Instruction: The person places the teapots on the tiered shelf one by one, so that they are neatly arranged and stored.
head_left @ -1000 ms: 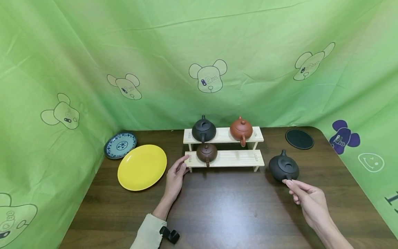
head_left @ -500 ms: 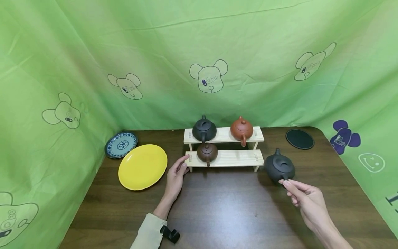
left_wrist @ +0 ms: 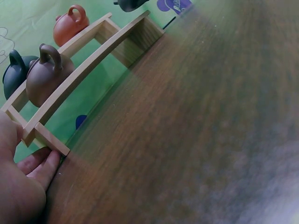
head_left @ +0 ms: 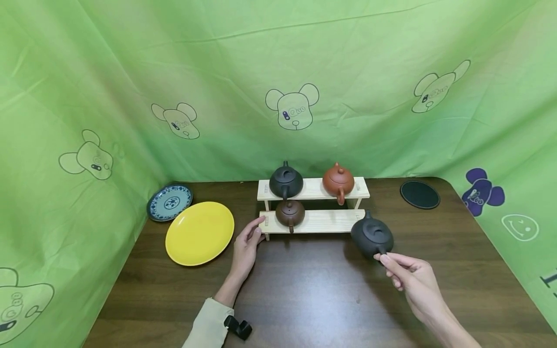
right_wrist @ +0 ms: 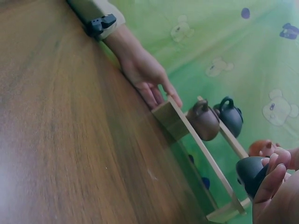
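A matte black teapot (head_left: pixel 371 236) is pinched by its handle between the thumb and fingers of my right hand (head_left: pixel 413 282), its spout pointing away toward the back. In the head view it overlaps the right end of the two-tier wooden stand (head_left: pixel 328 221). My left hand (head_left: pixel 245 249) holds that stand at the left end of the lower tier; the left wrist view shows fingers (left_wrist: pixel 44 170) against its leg. On the lower tier, at the left, sits a dark brown teapot (head_left: pixel 290 212). The upper tier bears another black teapot (head_left: pixel 285 181) at left and a reddish-brown teapot (head_left: pixel 338 181) at right.
To the left lie a yellow plate (head_left: pixel 200 234) and a blue patterned plate (head_left: pixel 169 203). A dark oval mat (head_left: pixel 419 194) lies at the back right. Green printed cloth (head_left: pixel 226 145) hangs behind and beside the wooden table (head_left: pixel 304 295).
My right hand has carried the black teapot leftward, from beside the stand to the right end of its lower tier. The left hand stays in place on the stand.
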The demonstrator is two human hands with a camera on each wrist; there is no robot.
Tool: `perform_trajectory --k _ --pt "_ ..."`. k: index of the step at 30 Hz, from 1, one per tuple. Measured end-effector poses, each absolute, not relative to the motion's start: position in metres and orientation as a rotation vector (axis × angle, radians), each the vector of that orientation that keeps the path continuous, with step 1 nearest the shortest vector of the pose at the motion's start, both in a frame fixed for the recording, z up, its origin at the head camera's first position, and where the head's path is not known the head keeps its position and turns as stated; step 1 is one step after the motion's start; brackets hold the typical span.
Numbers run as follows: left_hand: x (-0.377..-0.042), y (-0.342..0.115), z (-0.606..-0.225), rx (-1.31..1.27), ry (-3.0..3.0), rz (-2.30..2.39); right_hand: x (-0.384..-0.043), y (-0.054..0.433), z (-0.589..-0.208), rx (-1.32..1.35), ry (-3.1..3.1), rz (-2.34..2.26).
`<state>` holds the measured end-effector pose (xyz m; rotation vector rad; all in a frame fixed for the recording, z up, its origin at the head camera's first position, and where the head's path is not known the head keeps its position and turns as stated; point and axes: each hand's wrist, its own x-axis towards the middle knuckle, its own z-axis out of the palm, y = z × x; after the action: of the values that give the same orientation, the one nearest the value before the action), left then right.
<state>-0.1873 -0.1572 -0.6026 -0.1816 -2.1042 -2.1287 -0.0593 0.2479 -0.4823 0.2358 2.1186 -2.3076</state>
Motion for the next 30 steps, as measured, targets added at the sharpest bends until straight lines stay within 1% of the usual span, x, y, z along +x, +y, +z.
perform_trajectory --k 1,8,15,30 --pt "-0.186 -0.156 -0.599 -0.157 -2.110 -2.142 -0.060 0.246 -0.482 0.230 2.122 -2.302" --pt "-0.159 -0.140 -0.540 -0.091 -2.153 -2.107 -0.066 0.235 -0.483 0.197 2.140 -2.272" --pt "-0.159 -0.139 -0.539 -0.064 -2.155 -2.114 -0.074 0.225 -0.485 0.185 2.155 -2.274" --pt "-0.158 -0.140 -0.541 -0.122 -2.141 -2.094 -0.090 0.200 -0.489 0.168 2.128 -2.296"
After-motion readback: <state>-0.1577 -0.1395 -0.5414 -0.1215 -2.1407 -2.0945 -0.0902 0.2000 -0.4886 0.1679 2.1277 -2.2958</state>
